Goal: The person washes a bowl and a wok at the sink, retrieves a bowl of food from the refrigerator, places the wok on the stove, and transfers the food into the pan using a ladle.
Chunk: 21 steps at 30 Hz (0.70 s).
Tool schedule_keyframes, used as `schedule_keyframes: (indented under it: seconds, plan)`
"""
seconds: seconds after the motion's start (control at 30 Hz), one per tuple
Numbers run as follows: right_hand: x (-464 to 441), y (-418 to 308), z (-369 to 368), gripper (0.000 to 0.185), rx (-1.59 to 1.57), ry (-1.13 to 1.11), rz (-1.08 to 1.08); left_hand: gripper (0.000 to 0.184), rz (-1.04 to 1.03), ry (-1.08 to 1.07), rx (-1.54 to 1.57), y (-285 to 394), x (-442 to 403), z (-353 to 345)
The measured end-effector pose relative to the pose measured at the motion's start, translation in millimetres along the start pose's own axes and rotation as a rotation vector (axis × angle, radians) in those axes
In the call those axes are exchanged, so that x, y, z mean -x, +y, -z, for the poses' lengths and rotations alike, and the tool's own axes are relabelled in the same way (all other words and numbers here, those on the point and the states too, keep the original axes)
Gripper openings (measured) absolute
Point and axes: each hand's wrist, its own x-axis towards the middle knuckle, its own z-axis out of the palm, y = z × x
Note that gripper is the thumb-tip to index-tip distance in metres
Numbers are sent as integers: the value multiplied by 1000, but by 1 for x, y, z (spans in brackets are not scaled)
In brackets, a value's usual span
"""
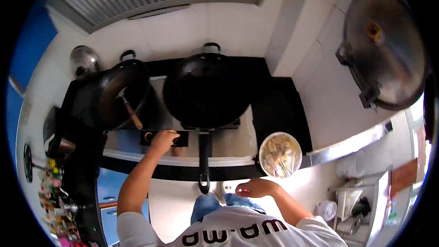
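My left hand (165,140) reaches to the stove's front panel (146,137), its fingers pinched at the right-hand spot where a control knob appears to sit; the fingers cover it. Another round knob (148,137) shows on the panel's left. Above my hand stands a large black wok (206,93) on the right burner, its long handle (205,162) pointing toward me. My right hand (257,187) hangs in front of my body, loosely open with nothing visible in it. Near it, a white bowl (280,155) of pale food scraps or wrappings stands on the counter edge.
A second black pan (121,93) holds a wooden-handled spatula (131,110) on the left burner. A metal lid (85,59) leans behind it. One large lid (384,48) hangs on the right wall. Condiment bottles (54,187) crowd the left, and a white shelf rack (352,206) stands lower right.
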Motion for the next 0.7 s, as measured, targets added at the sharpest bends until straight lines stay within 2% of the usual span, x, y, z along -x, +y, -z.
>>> schedule_keyframes:
  seconds: [0.1,0.17,0.27,0.37,0.47,0.63,0.7]
  plan:
    - [1,-3,-4,24,-47,124,1,38,-21,28,-56,2,2,-1]
    - [-2,-7,-2,24,-83,143,22,39,97,103,-36,6,4,0]
    - [-6,-13,2,25,-56,136,14,39,200,78,-73,14,1,0]
    - [-10,-16,10,27,-121,119,-61,32,187,168,-134,8,2,-15]
    - [-10,-36,19,27,-221,194,-194,27,196,246,-134,10,6,-20]
    - [-22,-53,13,29,-189,251,-265,29,203,302,-162,5,7,-29]
    - [-25,-53,9,26,-230,351,-289,31,120,355,-131,-2,6,-31]
